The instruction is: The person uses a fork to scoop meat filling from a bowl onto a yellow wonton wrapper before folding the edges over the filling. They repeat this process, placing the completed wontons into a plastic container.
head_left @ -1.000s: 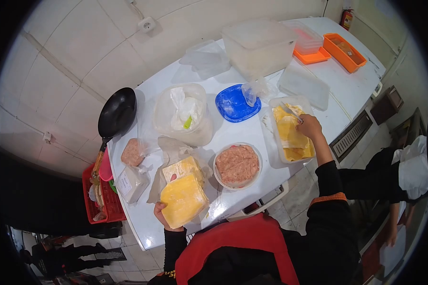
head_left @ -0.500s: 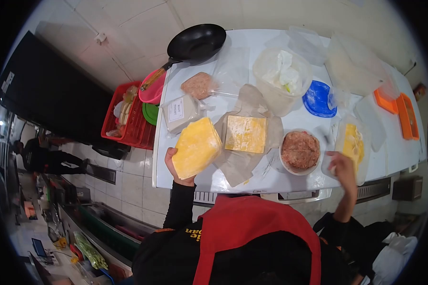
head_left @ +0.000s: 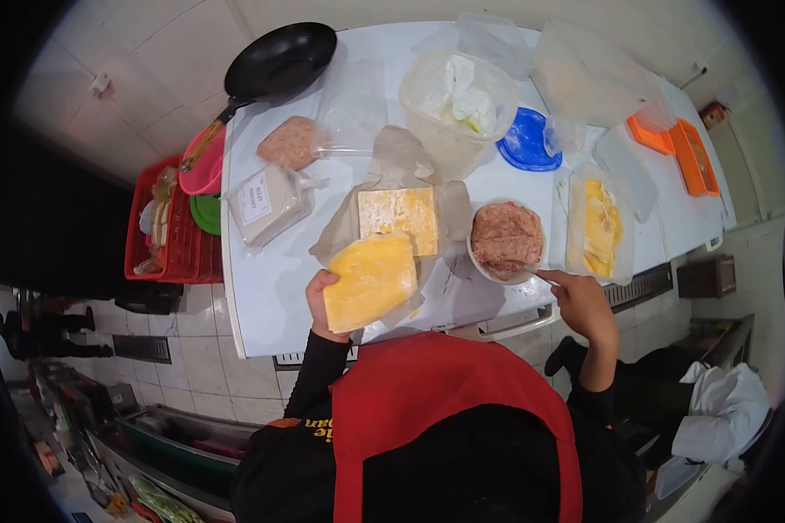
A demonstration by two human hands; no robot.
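Note:
My left hand [head_left: 318,305] is closed on a stack of yellow wonton wrappers [head_left: 372,281], held above the table's front edge. Behind it, a second stack of floury wonton wrappers [head_left: 401,216] lies on opened brown paper [head_left: 399,159]. To the right stands a white bowl [head_left: 484,268] of minced meat [head_left: 504,234]. My right hand [head_left: 586,307] grips the handle of a thin metal utensil [head_left: 530,268], whose far end reaches into the meat; its exact kind is hidden. Right of the bowl, a clear plastic tray [head_left: 622,266] holds folded yellow pieces [head_left: 600,222].
Along the back of the white table are a black wok [head_left: 281,63], a bagged pink meat lump [head_left: 288,144], a wrapped labelled package [head_left: 269,207], a clear tub [head_left: 449,148], a blue lid [head_left: 528,141] and orange containers [head_left: 693,157]. A red crate [head_left: 187,248] stands left.
My right hand has gone from near the tray to the bowl and now grips the utensil. The wrappers in my left hand now partly overlap the paper stack in view. The whole view has shifted.

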